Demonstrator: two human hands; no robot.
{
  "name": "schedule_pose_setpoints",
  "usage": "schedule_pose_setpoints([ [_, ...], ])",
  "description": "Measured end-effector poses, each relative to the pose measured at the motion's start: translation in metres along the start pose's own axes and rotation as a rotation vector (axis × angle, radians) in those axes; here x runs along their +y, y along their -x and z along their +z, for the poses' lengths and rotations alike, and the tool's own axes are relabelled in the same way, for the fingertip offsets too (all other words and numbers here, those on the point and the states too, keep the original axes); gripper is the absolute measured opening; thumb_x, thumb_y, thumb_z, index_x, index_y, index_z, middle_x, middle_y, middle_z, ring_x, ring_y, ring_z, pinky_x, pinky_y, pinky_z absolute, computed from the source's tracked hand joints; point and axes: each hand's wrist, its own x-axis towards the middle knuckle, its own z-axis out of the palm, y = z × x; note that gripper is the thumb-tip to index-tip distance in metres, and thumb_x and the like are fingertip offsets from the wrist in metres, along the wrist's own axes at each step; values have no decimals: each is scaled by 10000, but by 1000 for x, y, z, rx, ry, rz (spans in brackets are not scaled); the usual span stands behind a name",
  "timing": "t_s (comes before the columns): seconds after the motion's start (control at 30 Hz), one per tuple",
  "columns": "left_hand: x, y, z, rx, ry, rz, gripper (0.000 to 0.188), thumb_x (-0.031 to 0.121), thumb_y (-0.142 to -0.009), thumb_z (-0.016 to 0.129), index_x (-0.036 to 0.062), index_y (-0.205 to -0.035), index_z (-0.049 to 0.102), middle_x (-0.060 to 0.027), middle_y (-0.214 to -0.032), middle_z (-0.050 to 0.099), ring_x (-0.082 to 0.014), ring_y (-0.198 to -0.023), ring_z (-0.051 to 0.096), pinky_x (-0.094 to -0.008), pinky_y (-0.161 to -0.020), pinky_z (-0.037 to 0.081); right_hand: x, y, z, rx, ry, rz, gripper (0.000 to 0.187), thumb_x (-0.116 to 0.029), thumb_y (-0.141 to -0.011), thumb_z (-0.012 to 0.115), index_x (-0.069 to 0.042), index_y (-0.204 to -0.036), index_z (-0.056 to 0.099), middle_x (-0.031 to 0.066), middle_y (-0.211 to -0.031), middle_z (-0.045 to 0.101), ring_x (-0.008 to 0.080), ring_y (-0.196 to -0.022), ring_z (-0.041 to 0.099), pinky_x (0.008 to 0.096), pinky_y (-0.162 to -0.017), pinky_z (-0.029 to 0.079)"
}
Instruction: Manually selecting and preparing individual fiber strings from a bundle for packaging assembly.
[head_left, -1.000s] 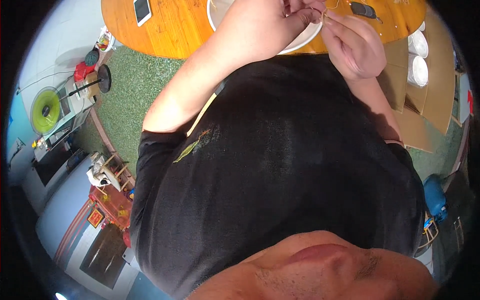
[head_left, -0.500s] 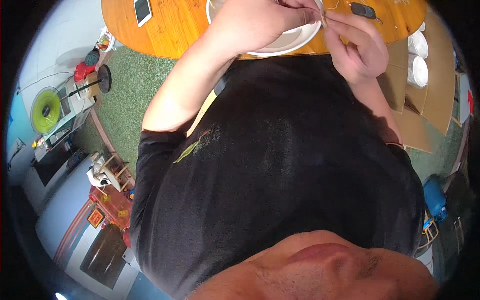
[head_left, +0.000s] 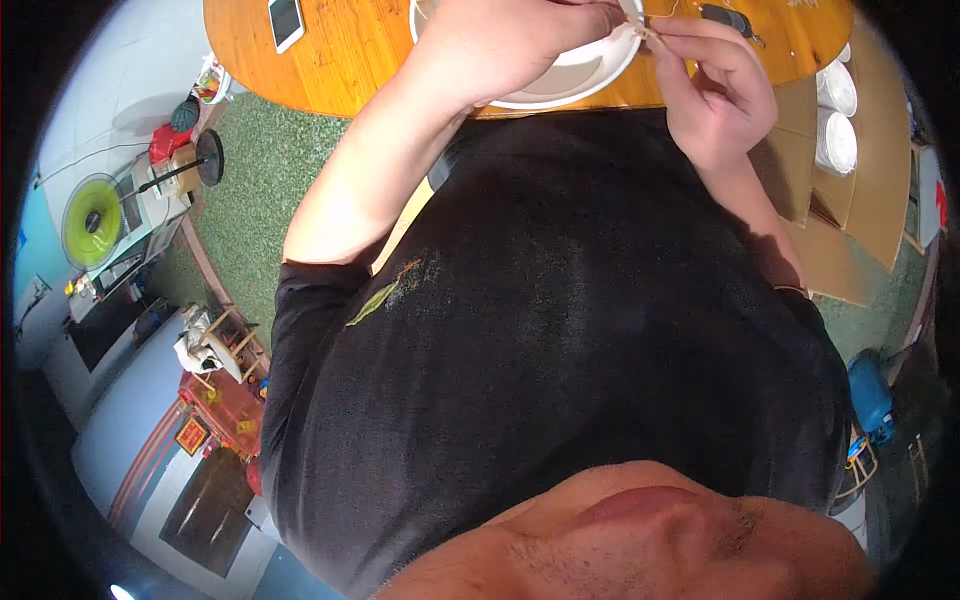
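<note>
Over the right rim of a white bowl (head_left: 600,92) on the wooden table, my two hands meet at a small pale piece (head_left: 639,29), too small to name for certain. My left hand (head_left: 505,45) reaches across the bowl with its fingers closed in a pinch, the tips at the upper edge of the view. From the other side my right hand (head_left: 722,95) pinches the piece between thumb and index finger, its other fingers curled. Both hands hide part of the bowl, whose inside looks whitish.
A phone (head_left: 286,25) lies at the table's (head_left: 340,70) left, and a dark key fob (head_left: 726,20) beyond my right hand. Cardboard sheets (head_left: 875,170) and stacked white bowls (head_left: 836,140) are at the right. A green fan (head_left: 92,222) stands far left.
The small piece has turned and looks paler and thinner between my fingertips. My right fingers have shifted slightly, and a little more of the bowl's rim shows.
</note>
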Motion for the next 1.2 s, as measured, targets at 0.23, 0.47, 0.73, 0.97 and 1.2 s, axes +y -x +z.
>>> schedule_pose_setpoints([
  [0.23,21,11,11,26,-524,-120,266,-75,-829,683,-2,-1080,636,-17,-850,637,-102,-750,599,-256,-692,493,22,9,-17,49,-473,421,94,105,-961,633,69,-1048,645,187,-1021,733,210,-889,721,326,-825,597],
  [0.47,29,10,16,49,-907,-145,206,-7,-820,702,-4,-1026,713,-83,-785,681,-177,-734,659,-301,-704,522,2,-3,-15,68,-460,601,185,-116,-915,788,-79,-1081,713,86,-863,717,226,-733,706,323,-704,599],
  [0.73,34,14,13,-118,-1102,58,171,49,-844,732,23,-1013,729,-188,-961,753,-314,-879,738,-420,-771,563,11,-6,-14,-5,-722,571,99,62,-978,602,25,-1042,668,185,-1040,728,200,-861,690,330,-807,565],
  [0.97,17,29,0,-215,-1072,364,198,170,-911,716,1,-932,616,-172,-904,659,-404,-916,646,-475,-795,511,-13,-22,-12,9,-852,657,106,50,-956,631,6,-1048,659,145,-1025,733,151,-785,674,282,-752,576],
  [1.2,44,62,-4,148,-283,513,273,89,-1029,570,8,-772,528,-79,-748,553,-202,-680,550,-333,-644,440,-6,-35,-3,-175,-373,255,767,-215,-826,873,1,-1441,467,202,-1512,503,302,-1418,474,449,-1193,362],
])
